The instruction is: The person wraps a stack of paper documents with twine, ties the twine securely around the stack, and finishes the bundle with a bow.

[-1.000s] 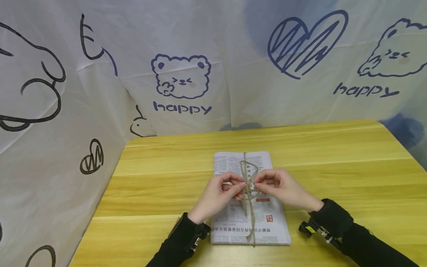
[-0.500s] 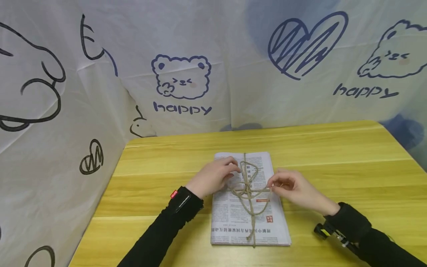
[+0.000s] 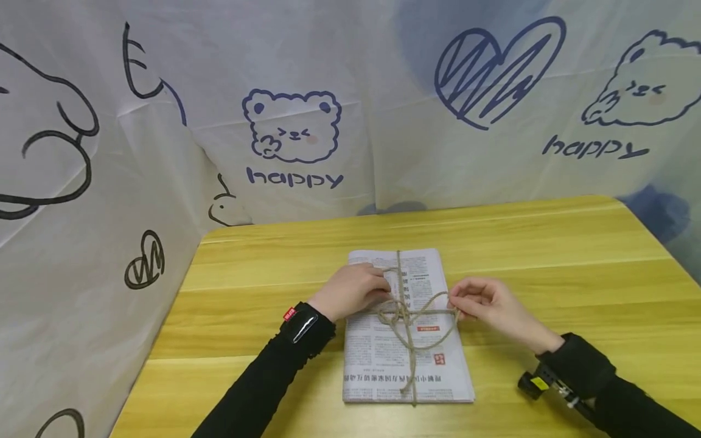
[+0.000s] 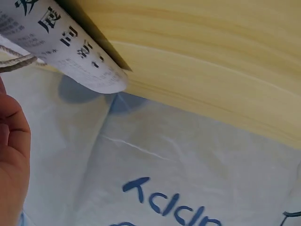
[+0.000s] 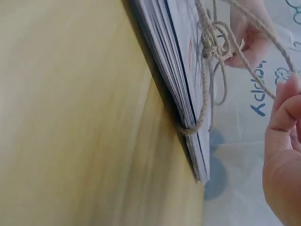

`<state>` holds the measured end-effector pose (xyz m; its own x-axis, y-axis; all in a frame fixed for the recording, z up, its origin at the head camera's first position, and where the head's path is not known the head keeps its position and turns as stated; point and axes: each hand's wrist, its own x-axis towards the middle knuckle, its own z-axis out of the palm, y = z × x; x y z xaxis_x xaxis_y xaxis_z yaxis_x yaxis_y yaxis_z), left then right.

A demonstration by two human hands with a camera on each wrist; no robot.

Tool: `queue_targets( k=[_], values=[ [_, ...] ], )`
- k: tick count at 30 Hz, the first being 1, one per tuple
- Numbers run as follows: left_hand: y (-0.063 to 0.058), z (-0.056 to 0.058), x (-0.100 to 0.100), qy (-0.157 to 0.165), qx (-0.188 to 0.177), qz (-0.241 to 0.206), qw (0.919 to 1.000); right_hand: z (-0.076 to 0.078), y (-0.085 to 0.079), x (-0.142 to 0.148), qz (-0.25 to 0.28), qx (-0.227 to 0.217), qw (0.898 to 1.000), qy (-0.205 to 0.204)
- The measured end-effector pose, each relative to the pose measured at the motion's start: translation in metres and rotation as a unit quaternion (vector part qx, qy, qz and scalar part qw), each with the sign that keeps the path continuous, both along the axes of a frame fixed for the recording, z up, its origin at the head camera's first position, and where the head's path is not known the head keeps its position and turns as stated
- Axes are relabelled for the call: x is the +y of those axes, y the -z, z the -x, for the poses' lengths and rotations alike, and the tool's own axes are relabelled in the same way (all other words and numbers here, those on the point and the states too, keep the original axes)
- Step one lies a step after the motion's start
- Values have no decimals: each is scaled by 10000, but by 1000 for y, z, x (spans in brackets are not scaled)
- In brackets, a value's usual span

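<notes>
A stack of folded newspapers (image 3: 378, 371) lies on the table, bound lengthwise and crosswise with jute twine (image 3: 402, 313). Loops and a knot of the twine sit near the stack's middle. My right hand (image 3: 484, 304) pinches a twine loop between thumb and fingertips just past the stack's right edge; in the right wrist view that loop (image 5: 256, 70) rises off the paper. Over the stack's upper left, my left hand (image 3: 356, 289) has curled fingers on another length of twine, its fingertips partly hidden. The left wrist view shows twine (image 4: 16, 62) right above this hand.
The stack rests on a yellow wood-grain table (image 3: 263, 340). Behind and to the left hangs a pale cloth (image 3: 181, 182) with drawn bears, hearts and lettering. Both forearms wear black sleeves, with a wrist camera (image 3: 533, 384) visible under the right one.
My hands have moved apart from the knot, the left going up and left, the right going right. The upper loop is now drawn toward my left hand, and the right loop extends past the paper's edge.
</notes>
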<state>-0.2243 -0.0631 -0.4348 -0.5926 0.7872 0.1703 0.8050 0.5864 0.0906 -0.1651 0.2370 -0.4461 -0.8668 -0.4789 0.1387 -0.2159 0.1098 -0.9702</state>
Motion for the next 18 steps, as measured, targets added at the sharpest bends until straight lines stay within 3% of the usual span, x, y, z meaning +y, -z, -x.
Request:
queue_targets(
  k=[9,18],
  values=[
    [-4,-11,-20,-218,-144,-160,9995,6,8,16,197,-407,9971,608],
    [-5,-18,-39,-420,-282,-410,9979,10,11,29,171,-1236,9879,922]
  ],
)
